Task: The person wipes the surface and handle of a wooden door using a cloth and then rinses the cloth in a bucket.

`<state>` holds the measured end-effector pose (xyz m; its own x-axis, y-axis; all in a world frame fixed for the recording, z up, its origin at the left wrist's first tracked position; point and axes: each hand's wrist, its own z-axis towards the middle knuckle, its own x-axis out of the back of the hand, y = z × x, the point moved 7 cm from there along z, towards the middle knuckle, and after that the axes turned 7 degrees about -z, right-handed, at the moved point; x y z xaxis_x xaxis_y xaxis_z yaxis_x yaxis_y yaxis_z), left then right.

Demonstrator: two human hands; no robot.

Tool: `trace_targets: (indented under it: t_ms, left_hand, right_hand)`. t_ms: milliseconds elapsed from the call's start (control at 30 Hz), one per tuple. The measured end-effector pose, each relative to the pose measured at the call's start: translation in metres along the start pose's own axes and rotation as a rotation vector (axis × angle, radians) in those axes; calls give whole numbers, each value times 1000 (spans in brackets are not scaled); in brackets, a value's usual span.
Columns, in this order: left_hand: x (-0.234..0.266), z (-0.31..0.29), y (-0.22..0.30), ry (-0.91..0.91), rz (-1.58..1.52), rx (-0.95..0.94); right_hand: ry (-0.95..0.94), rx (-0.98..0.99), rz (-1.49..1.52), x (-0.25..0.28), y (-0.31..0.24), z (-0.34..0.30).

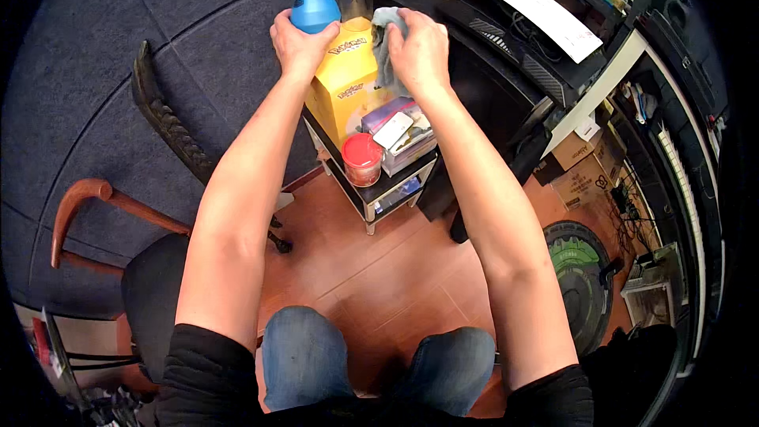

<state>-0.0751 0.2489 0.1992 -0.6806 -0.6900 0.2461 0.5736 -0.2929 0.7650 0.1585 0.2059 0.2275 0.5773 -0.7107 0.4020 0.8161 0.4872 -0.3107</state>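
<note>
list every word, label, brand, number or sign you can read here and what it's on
Locations only, wording not copied:
Yellow box: dark lettering in two places, clear enough to read.
Blue bottle: small dark mark, too small to read.
White sheet: faint reddish print near one corner, too small.
Cardboard boxes: dark print and symbols, mostly too small.
Round green-and-black thing: light lettering, blurred.

Tub (pixel 363 160) before box (pixel 342 88) on rack (pixel 375 193), bottle (pixel 314 8) behind box, chair (pixel 155 292) left of rack
</note>
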Motion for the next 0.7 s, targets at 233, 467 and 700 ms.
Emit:
trace_targets:
  t_ms: [233,467,700]
  left_hand:
    - [57,-23,-13,2,-296,-29]
    - [95,-84,-50,-9,-555,206]
    - [107,-124,-61,19,-609,279]
  right_hand:
    - [-470,144,-247,-66,-5,-24]
    - [-692,284,34,-98,-77,-5]
    - [-757,91,-33,-148,-63,6]
